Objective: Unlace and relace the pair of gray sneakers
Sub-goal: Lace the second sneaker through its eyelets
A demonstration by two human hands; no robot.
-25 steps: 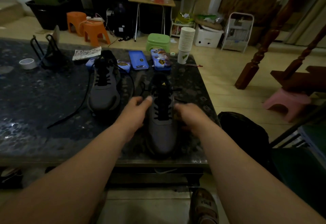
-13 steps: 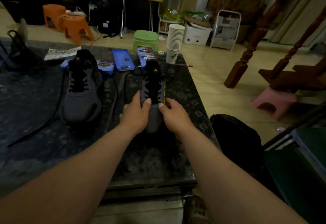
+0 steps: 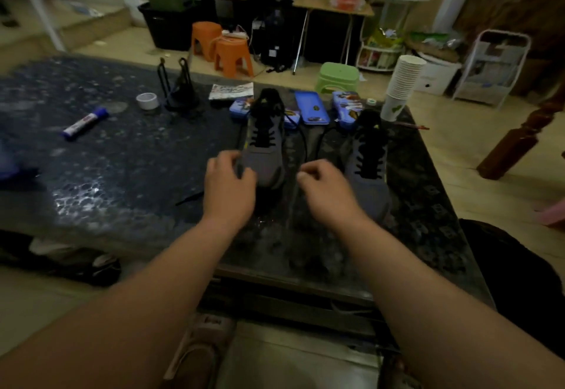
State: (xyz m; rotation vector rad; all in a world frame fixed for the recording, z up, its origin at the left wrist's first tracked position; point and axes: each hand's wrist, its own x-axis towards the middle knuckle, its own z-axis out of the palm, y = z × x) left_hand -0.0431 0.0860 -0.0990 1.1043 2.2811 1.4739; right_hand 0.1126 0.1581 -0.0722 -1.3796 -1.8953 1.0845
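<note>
**Hands at the toes of two gray sneakers**

Both gray sneakers stand on the dark speckled counter [image 3: 91,174], toes toward the person, black laces threaded through their eyelets. The left sneaker [image 3: 264,147] sits a little farther back than the right sneaker [image 3: 368,171], with a strip of bare counter between them.

The left hand [image 3: 229,186] is at the left sneaker's toe, its grip curled round the toe's outer edge, thumb on the near side. The right hand [image 3: 325,188] is over the gap between the shoes, just beside the right sneaker, fingers curled in. A black lace [image 3: 304,144] trails down toward it, but motion blur hides whether the grip is pinching that lace or is closed on nothing.

A loose lace end [image 3: 189,198] lies on the counter left of the left hand. Behind the sneakers are blue tin cases [image 3: 312,110] and a stack of paper cups [image 3: 403,82]. Farther left lie a roll of tape [image 3: 147,101] and a blue-capped marker [image 3: 84,124].
</note>
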